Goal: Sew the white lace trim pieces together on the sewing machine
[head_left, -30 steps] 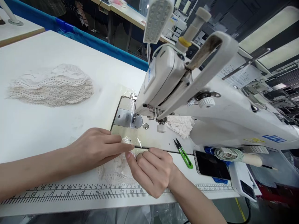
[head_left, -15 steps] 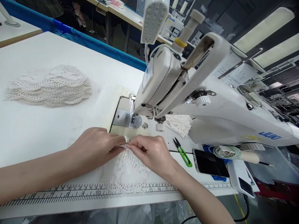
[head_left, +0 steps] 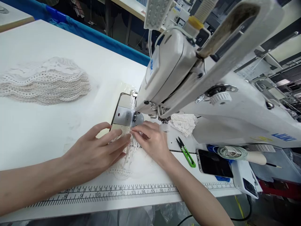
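Note:
A piece of white lace (head_left: 128,157) lies on the table in front of the sewing machine (head_left: 162,72). Its upper edge is pinched between the thumb and fingers of my right hand (head_left: 151,139), just short of the metal needle plate (head_left: 123,116). My left hand (head_left: 102,149) rests over the lace's left side with its fingers spread, the fingertips near the pinched edge. Under the machine's head, the presser foot (head_left: 134,117) is close beyond my right fingertips. Part of the lace is hidden beneath my left hand.
A stack of lace pieces (head_left: 47,81) lies at the left, and more lace (head_left: 184,123) sits under the machine arm. Green thread snips (head_left: 187,153), a phone (head_left: 213,163) and a roll of cord (head_left: 229,153) are at the right. A printed ruler (head_left: 113,194) runs along the front edge.
Both hands have moved forward with the lace, closer to the needle plate. My left hand has let go of its pinch and spread its fingers. The view has shifted nearer the machine.

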### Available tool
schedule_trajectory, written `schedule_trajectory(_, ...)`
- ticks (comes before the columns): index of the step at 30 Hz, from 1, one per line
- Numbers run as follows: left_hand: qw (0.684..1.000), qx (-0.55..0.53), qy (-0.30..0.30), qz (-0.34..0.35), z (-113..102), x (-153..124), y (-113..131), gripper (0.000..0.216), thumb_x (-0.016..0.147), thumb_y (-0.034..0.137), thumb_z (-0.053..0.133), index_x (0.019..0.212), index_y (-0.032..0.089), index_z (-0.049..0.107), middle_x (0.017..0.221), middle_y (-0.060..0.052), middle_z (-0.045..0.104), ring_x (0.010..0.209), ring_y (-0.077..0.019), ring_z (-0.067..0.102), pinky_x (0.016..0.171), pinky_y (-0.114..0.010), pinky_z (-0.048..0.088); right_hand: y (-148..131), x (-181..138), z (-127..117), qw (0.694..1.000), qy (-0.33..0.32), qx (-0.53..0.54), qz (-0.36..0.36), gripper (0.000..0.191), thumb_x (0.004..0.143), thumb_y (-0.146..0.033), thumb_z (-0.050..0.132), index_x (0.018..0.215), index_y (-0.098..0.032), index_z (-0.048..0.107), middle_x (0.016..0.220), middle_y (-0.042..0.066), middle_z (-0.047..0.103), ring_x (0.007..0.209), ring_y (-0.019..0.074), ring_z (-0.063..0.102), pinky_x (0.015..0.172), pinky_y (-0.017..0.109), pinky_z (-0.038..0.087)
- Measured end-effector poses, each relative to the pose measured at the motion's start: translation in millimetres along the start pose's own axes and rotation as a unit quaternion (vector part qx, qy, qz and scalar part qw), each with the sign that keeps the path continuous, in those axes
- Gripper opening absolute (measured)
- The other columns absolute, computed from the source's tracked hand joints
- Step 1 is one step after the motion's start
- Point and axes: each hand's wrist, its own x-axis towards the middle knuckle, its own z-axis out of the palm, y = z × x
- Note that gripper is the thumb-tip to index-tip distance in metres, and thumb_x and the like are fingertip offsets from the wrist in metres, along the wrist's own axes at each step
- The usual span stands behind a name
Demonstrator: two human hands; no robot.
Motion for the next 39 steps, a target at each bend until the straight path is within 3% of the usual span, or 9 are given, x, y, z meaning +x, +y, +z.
schedule_trajectory(4,1.000,-0.011,-0.001,-0.013,1.0,0.1,0.5,0.029,0.111,0.024,0.042,0.121,0.019,0.068,0.121,0.000,0.079,0.113,-0.0219,0.064,0.098,-0.044,0.039,2.8,-7.9,-13.7,0.983,-0.002,-0.160,-0.091,0.033,0.109,-0.037,0.051,0.128,-0.022,0.074,0.097,0.005,0.077,0.082,0.0181,0.068,0.081,0.033,0.048)
schedule_trajectory(6,0.999,-0.018,-0.006,-0.027,2.8,2.0,-1.8,0.030,0.112,0.025,0.039,0.124,0.021,0.066,0.121,0.002,0.079,0.115,-0.0219,0.065,0.098,-0.043,0.038,5.2,-11.5,-23.8,0.965,0.011,-0.256,-0.058,0.036,0.108,-0.039,0.052,0.122,-0.017,0.076,0.091,0.008,0.076,0.079,0.0203,0.066,0.079,0.035,0.046)
schedule_trajectory(9,0.999,-0.024,-0.010,-0.037,6.3,5.1,-5.3,0.030,0.113,0.028,0.038,0.127,0.024,0.064,0.124,0.005,0.078,0.117,-0.0214,0.067,0.098,-0.043,0.038,4.8,-13.5,-32.4,0.935,0.060,-0.350,-0.004,0.028,0.104,-0.023,0.054,0.107,-0.012,0.080,0.076,0.008,0.073,0.071,0.0198,0.062,0.071,0.034,0.041)
schedule_trajectory(13,0.999,-0.019,-0.008,-0.026,7.4,8.1,-7.8,0.030,0.113,0.024,0.038,0.128,0.020,0.064,0.121,0.004,0.080,0.114,-0.0219,0.069,0.094,-0.043,0.039,-4.5,-13.3,-26.4,0.954,-0.005,-0.285,-0.094,0.050,0.092,0.002,0.049,0.131,-0.019,0.072,0.078,0.002,0.074,0.064,0.0154,0.059,0.069,0.031,0.040)
schedule_trajectory(15,1.000,-0.016,-0.016,-0.014,5.9,8.9,-8.8,0.030,0.112,0.021,0.039,0.127,0.018,0.064,0.121,0.001,0.080,0.113,-0.0233,0.070,0.093,-0.044,0.039,-5.7,-13.4,-24.1,0.955,-0.033,-0.286,-0.077,0.055,0.088,0.004,0.047,0.133,-0.016,0.070,0.082,0.005,0.076,0.067,0.0175,0.062,0.067,0.032,0.040)
schedule_trajectory(19,0.999,-0.023,-0.033,-0.008,5.1,10.7,-12.5,0.030,0.111,0.021,0.040,0.128,0.022,0.064,0.126,0.002,0.078,0.114,-0.0240,0.071,0.093,-0.044,0.038,0.3,-14.0,-30.3,0.938,0.010,-0.344,0.034,0.039,0.092,0.000,0.045,0.110,-0.009,0.078,0.074,0.010,0.074,0.068,0.0220,0.063,0.065,0.035,0.038)
schedule_trajectory(21,0.999,-0.036,-0.031,-0.014,6.7,12.0,-14.9,0.030,0.111,0.024,0.040,0.130,0.026,0.064,0.127,0.004,0.077,0.114,-0.0236,0.071,0.093,-0.044,0.039,-1.2,-14.6,-32.3,0.951,0.016,-0.309,0.010,0.039,0.094,-0.001,0.045,0.115,-0.011,0.078,0.071,0.008,0.072,0.068,0.0211,0.062,0.067,0.035,0.040)
schedule_trajectory(26,0.998,-0.051,-0.037,-0.029,9.5,14.4,-17.3,0.030,0.111,0.024,0.043,0.133,0.027,0.064,0.127,0.003,0.077,0.119,-0.0259,0.070,0.094,-0.045,0.040,-17.0,-17.6,-20.5,0.969,-0.030,-0.237,-0.054,0.044,0.098,-0.008,0.048,0.138,-0.012,0.067,0.088,0.008,0.076,0.084,0.0230,0.064,0.073,0.035,0.044)
schedule_trajectory(39,0.998,-0.025,-0.037,-0.041,10.5,17.0,-17.9,0.028,0.110,0.025,0.047,0.127,0.025,0.068,0.124,-0.004,0.078,0.119,-0.0278,0.071,0.094,-0.046,0.043,-9.2,-15.3,-12.1,0.964,-0.039,-0.261,-0.042,0.042,0.101,-0.009,0.045,0.136,-0.008,0.068,0.092,0.013,0.076,0.095,0.0260,0.064,0.081,0.037,0.051)
